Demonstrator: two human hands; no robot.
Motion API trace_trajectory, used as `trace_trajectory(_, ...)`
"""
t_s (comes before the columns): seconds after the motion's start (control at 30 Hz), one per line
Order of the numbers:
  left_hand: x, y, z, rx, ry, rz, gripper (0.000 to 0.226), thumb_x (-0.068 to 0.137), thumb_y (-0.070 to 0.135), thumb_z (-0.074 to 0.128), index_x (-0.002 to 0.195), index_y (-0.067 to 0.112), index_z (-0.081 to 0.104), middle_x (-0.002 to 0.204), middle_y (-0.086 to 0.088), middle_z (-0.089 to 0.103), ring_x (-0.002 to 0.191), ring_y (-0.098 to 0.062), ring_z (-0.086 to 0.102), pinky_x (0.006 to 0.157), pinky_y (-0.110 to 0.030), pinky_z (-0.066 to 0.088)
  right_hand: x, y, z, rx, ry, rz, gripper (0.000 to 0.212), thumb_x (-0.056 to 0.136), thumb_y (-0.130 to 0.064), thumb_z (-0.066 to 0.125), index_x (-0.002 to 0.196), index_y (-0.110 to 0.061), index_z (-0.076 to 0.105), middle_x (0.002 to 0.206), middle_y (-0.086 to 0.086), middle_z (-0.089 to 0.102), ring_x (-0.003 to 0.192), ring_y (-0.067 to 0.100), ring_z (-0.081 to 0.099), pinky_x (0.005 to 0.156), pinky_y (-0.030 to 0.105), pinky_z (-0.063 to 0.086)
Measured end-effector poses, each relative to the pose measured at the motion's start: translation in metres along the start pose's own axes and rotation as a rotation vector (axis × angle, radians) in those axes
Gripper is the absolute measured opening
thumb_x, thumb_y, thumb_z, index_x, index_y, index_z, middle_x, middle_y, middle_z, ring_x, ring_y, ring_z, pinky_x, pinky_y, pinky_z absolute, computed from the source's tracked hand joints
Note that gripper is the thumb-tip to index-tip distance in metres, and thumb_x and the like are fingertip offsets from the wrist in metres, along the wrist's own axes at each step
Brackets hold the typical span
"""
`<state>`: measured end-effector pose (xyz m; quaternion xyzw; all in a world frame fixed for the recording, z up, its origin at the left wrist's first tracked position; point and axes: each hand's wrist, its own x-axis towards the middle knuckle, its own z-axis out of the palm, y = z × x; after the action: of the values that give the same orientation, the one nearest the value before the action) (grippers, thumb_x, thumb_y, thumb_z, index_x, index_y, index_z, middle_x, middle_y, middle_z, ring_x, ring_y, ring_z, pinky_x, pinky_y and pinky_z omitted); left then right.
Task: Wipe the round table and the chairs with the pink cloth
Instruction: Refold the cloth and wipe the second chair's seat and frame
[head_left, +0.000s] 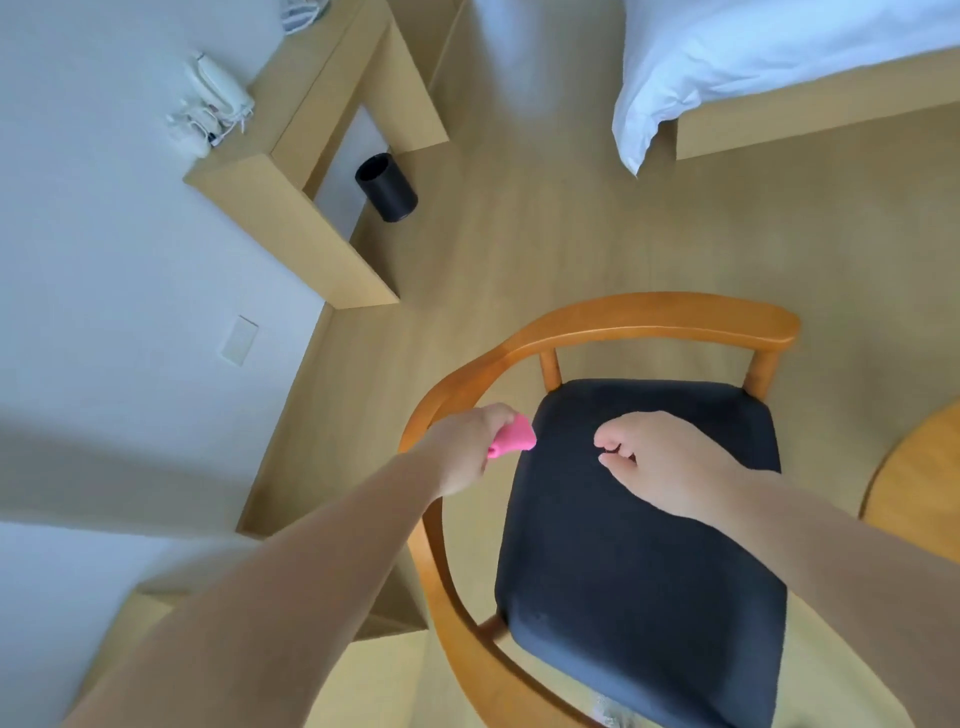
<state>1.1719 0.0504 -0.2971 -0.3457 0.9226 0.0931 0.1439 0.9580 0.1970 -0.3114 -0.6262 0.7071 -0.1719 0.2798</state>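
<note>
Both bare arms reach forward and down over the chair (644, 519). The left hand (467, 447) is curled round a bunched pink cloth (511, 439), which sticks out past the fingers toward the right. This hand sits at the chair's left side, right at the curved wooden armrest (447, 395), with the cloth over the gap between the rail and the left edge of the dark seat cushion (649, 561); whether the cloth touches wood or cushion cannot be told. The right hand (660, 462) hangs above the far half of the cushion, palm down, fingers loosely curled and holding nothing. The two hands are near each other, with a strip of bare cushion between them.

The chair's wooden rail runs from the near left, round the far side, to a flat end at the far right (774, 327). The near part of the cushion is bare. At the right edge of the view a curved slice of the round table (919, 478) shows, just beside the chair's right side.

Beyond the chair lies open wooden floor (545, 244). Farther left a light wooden desk (311, 156) stands along the wall with a white phone (218, 88) on top and a black bin (387, 187) under it. A bed with white bedding (753, 62) fills the far right.
</note>
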Motion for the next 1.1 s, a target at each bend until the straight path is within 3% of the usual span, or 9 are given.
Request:
trace_trajectory(0.07,0.028,-0.017,0.013,0.265,-0.031,0.162,0.068,0.083,-0.004,0.062,0.141,0.022,0.036,0.14,0.001,0.047,0.126,-0.022,0.049,0.099,-0.021,0.035,0.012,0.011,0.01,-0.022,-0.003,-0.009,0.02,0.098,-0.029,0.046,0.112,-0.028,0.06,0.101,-0.017,0.056,0.086,0.007,0.049,0.076,0.022,0.041)
trace_trajectory(0.1,0.04,-0.025,0.018,0.438,-0.07,0.256,0.068,0.086,-0.001,0.06,0.144,0.019,0.032,0.149,0.001,0.037,0.138,-0.022,0.034,0.111,-0.025,0.019,0.018,0.017,0.014,-0.018,0.002,-0.002,0.021,0.098,-0.03,0.045,0.114,-0.029,0.06,0.105,-0.016,0.058,0.087,0.007,0.049,0.077,0.022,0.041)
trace_trajectory(0.17,0.061,-0.039,0.026,0.723,-0.139,0.355,0.068,0.092,0.007,0.055,0.15,0.015,0.021,0.158,-0.003,0.019,0.146,-0.021,0.011,0.112,-0.031,-0.007,0.029,0.026,0.023,0.008,0.022,0.014,0.021,0.098,-0.03,0.046,0.114,-0.03,0.06,0.107,-0.015,0.06,0.088,0.007,0.051,0.076,0.021,0.041)
trace_trajectory(0.2,0.07,-0.046,0.029,0.806,-0.162,0.363,0.068,0.093,0.009,0.054,0.151,0.014,0.018,0.159,-0.004,0.015,0.147,-0.022,0.007,0.111,-0.033,-0.011,0.033,0.03,0.028,0.021,0.027,0.019,0.02,0.098,-0.03,0.046,0.112,-0.03,0.06,0.105,-0.016,0.06,0.087,0.007,0.053,0.075,0.021,0.042)
trace_trajectory(0.43,0.109,-0.08,0.049,0.976,-0.395,0.287,0.061,0.096,0.017,0.049,0.15,0.009,0.02,0.157,-0.006,0.022,0.146,-0.024,0.012,0.117,-0.037,-0.001,0.048,0.047,0.058,0.037,-0.019,0.02,0.017,0.098,-0.03,0.045,0.104,-0.028,0.061,0.105,-0.012,0.06,0.09,0.012,0.058,0.08,0.031,0.052)
trace_trajectory(0.53,0.094,-0.091,0.063,1.019,-0.469,0.21,0.062,0.101,0.032,0.036,0.151,0.008,0.008,0.159,-0.007,0.011,0.147,-0.024,0.002,0.116,-0.037,-0.007,0.047,0.046,0.065,0.014,-0.062,-0.012,0.019,0.098,-0.03,0.042,0.102,-0.026,0.06,0.105,-0.011,0.058,0.09,0.015,0.058,0.079,0.035,0.052)
trace_trajectory(0.67,0.053,-0.083,0.081,0.931,-0.594,0.121,0.062,0.102,0.041,0.02,0.151,0.006,0.008,0.159,-0.009,0.009,0.147,-0.023,0.002,0.118,-0.038,-0.004,0.038,0.038,0.068,0.004,-0.106,-0.047,0.021,0.099,-0.029,0.04,0.102,-0.024,0.06,0.106,-0.01,0.057,0.09,0.017,0.058,0.078,0.036,0.052)
trace_trajectory(0.97,-0.043,-0.058,0.103,0.67,-0.777,0.246,0.055,0.102,0.043,0.023,0.143,0.01,0.039,0.146,-0.005,0.043,0.14,-0.025,0.028,0.119,-0.04,0.015,0.008,0.016,0.075,-0.029,-0.184,-0.131,0.024,0.1,-0.028,0.039,0.111,-0.023,0.06,0.111,-0.008,0.057,0.089,0.017,0.058,0.078,0.034,0.051)
trace_trajectory(1.1,-0.061,-0.043,0.119,0.514,-0.86,0.345,0.047,0.102,0.042,0.027,0.125,0.016,0.058,0.123,-0.001,0.061,0.125,-0.021,0.047,0.114,-0.04,0.025,0.004,0.006,0.083,-0.032,-0.202,-0.187,0.024,0.1,-0.028,0.038,0.109,-0.021,0.06,0.11,-0.007,0.057,0.087,0.017,0.058,0.074,0.03,0.049)
